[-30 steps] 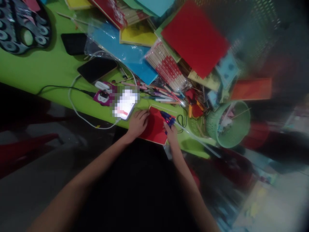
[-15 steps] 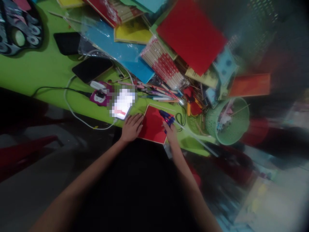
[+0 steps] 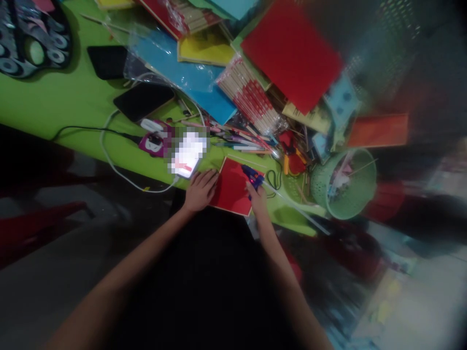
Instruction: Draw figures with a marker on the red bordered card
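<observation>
A blue hot glue gun (image 3: 252,176) is gripped in my right hand (image 3: 259,198), a long pale glue stick (image 3: 292,206) jutting from its back end toward the lower right. Its nozzle points left over a red panel (image 3: 232,187) edged with thin pale strips, which lies at the table's front edge. My left hand (image 3: 200,189) rests flat with fingers stretched out along the panel's left side. Just beyond that hand lies a phone (image 3: 191,154) with a lit, partly blurred screen and a white cable plugged in.
Pencils and sticks (image 3: 248,143), orange-handled pliers (image 3: 294,155) and wrapped chopsticks (image 3: 251,95) crowd behind the panel. To the right stands a green basket (image 3: 345,182) holding scraps. A purple power socket (image 3: 155,143), dark phones (image 3: 144,101) and a large red sheet (image 3: 292,53) lie farther back.
The view has shifted slightly. Both hands, the glue gun and the red panel keep nearly the same places relative to one another.
</observation>
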`<state>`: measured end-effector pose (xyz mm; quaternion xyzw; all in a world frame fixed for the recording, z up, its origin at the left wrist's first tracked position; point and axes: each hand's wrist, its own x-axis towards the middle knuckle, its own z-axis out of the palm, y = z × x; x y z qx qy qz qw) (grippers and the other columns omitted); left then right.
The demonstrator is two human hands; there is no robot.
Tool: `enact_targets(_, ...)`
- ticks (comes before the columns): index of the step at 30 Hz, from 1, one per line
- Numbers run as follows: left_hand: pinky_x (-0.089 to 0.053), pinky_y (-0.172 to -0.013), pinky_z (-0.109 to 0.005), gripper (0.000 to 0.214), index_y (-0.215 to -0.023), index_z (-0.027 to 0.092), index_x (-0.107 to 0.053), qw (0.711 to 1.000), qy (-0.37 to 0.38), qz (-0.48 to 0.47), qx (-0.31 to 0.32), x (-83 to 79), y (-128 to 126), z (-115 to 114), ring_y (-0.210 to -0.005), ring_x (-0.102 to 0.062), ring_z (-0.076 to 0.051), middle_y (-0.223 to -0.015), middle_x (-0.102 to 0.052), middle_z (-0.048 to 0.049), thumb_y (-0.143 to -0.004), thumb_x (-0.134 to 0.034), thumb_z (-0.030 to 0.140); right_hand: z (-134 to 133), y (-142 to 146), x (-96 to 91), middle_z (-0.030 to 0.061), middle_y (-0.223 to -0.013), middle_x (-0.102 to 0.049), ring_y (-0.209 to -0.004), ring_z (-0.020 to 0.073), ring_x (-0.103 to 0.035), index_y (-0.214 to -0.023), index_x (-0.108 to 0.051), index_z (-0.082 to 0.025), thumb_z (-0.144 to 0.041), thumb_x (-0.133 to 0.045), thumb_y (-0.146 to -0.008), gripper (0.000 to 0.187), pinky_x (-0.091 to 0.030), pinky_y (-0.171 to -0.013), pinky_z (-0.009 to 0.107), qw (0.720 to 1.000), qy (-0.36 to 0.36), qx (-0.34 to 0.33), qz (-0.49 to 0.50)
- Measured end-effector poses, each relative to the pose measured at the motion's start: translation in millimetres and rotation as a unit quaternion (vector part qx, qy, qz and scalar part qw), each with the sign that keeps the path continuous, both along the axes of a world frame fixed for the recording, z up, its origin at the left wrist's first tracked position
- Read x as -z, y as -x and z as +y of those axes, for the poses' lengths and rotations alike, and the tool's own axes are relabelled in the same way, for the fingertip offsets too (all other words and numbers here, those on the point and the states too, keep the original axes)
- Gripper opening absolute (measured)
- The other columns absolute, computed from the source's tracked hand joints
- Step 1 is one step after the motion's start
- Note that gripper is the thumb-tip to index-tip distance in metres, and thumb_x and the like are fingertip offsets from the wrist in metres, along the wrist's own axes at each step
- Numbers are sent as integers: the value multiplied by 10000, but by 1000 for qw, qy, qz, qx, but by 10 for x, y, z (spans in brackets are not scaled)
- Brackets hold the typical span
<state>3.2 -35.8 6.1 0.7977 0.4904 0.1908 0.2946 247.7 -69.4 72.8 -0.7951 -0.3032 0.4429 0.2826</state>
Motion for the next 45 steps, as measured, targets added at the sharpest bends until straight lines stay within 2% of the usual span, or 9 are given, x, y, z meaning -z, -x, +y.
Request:
enact_targets(9,-378,-1274,-531,511,-1564,309,-548,1000,1,0,-4,-2,-9,0,-1494,-552,-264,-1586,-613,-65,-1057,-488,275,4,7,-7,17,-640,-665,-627,205,-600,-720,-662,-245,-835,-653,-795,595,-473,-663,364,1000,11,13,-13)
enact_targets(15,-362,-1280,-539,532,-1575,294,-539,1000,-4,1,-3,1,-8,-8,-1493,-552,-270,-1590,-609,-68,-1048,-480,252,42,49,-23,24,-662,-677,-641,207,-610,-737,-646,-243,-795,-662,-827,559,-484,-668,366,1000,4,7,-6)
enact_targets(23,-346,-1295,-531,595,-1628,329,-473,1000,-19,-8,-2,58,-2,-20,-1506,-539,-269,-1601,-598,-53,-1040,-493,244,-25,-13,14,15,-700,-700,-620,170,-548,-911,-786,-205,-743,-721,-795,555,-455,-617,319,998,-22,47,32)
enact_targets(29,-357,-1290,-523,586,-1624,332,-471,999,-32,-8,-3,87,-2,-27,-1496,-551,-264,-1594,-606,-51,-1044,-503,254,-37,-33,29,20,-683,-661,-659,191,-556,-803,-731,-215,-736,-714,-813,521,-470,-663,342,999,-24,44,10)
enact_targets(33,-361,-1287,-517,563,-1608,320,-492,999,-38,-9,-3,91,4,-29,-1498,-548,-262,-1590,-610,-57,-1048,-505,260,-30,-40,29,33,-722,-659,-701,213,-572,-818,-699,-219,-765,-680,-822,546,-473,-699,367,1000,-15,26,-5)
enact_targets(45,-358,-1286,-536,572,-1618,315,-479,999,-36,-6,-2,107,-2,-33,-1496,-550,-266,-1599,-601,-58,-1049,-493,265,54,-5,-30,3,-631,-590,-619,195,-547,-717,-631,-237,-812,-630,-832,586,-461,-651,357,1000,-16,-3,-8)
